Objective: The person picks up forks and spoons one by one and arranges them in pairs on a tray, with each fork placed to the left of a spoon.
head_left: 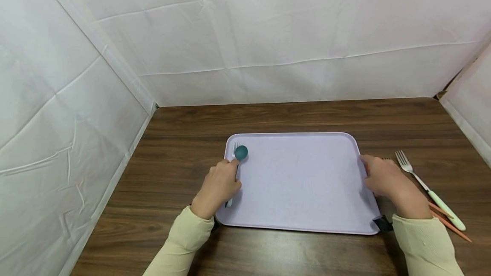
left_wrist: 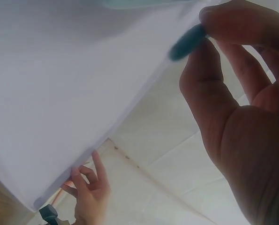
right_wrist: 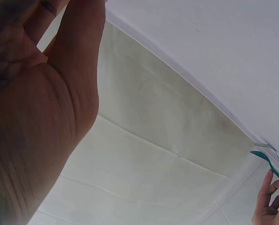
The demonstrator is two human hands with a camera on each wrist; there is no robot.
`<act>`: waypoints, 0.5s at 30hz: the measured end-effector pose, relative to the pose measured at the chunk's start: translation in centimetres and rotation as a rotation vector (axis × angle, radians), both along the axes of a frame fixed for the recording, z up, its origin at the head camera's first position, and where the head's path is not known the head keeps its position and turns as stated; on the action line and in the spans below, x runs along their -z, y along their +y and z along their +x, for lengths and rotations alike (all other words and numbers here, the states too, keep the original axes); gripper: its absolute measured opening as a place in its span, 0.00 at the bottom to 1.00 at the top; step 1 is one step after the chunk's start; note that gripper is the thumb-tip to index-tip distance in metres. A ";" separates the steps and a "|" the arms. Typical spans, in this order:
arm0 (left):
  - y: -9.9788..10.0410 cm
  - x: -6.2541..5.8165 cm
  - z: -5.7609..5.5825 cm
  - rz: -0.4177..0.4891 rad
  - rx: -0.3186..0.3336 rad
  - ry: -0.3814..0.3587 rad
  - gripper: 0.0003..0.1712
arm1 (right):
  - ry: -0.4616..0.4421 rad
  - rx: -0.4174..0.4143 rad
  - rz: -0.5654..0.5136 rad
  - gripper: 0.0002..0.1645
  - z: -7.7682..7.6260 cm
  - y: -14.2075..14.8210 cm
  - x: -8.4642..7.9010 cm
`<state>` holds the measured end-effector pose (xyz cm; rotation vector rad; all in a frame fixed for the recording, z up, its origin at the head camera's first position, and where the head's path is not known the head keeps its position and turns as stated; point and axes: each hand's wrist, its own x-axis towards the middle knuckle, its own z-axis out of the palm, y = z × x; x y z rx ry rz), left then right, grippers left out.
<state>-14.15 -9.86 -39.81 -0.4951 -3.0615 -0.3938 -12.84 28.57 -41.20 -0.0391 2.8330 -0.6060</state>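
Note:
A lavender tray (head_left: 299, 182) lies on the wooden table. Over its left side my left hand (head_left: 220, 184) pinches a teal spoon (head_left: 241, 153) between thumb and fingers, its bowl pointing away from me. Under the spoon a fork (head_left: 235, 145) lies along the tray's left edge, partly hidden by that hand. At the tray's right edge my right hand (head_left: 387, 180) grips the rim with thumb and fingertips; the left wrist view shows this right hand (left_wrist: 92, 190) at the rim. In the right wrist view the spoon (right_wrist: 260, 154) is above the fork (right_wrist: 266, 146).
To the right of the tray lie a fork with a light green handle (head_left: 441, 203) and orange chopsticks (head_left: 450, 224). Another fork's tines (head_left: 386, 158) show just behind my right hand. White cloth walls (head_left: 245, 63) stand behind and beside the table.

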 end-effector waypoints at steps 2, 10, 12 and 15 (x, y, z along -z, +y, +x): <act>0.2 0.0 0.0 -0.018 0.019 0.016 0.14 | 0.002 -0.002 0.001 0.35 0.0 0.0 0.0; 0.6 0.4 0.0 -0.060 0.068 0.073 0.09 | 0.006 -0.008 0.003 0.35 0.0 0.2 -0.1; 0.7 0.5 0.0 -0.063 0.082 0.085 0.07 | 0.007 -0.007 0.004 0.35 0.0 0.2 -0.2; 1.0 0.6 -0.1 -0.067 0.100 0.099 0.03 | 0.009 -0.007 0.005 0.35 0.0 0.2 -0.3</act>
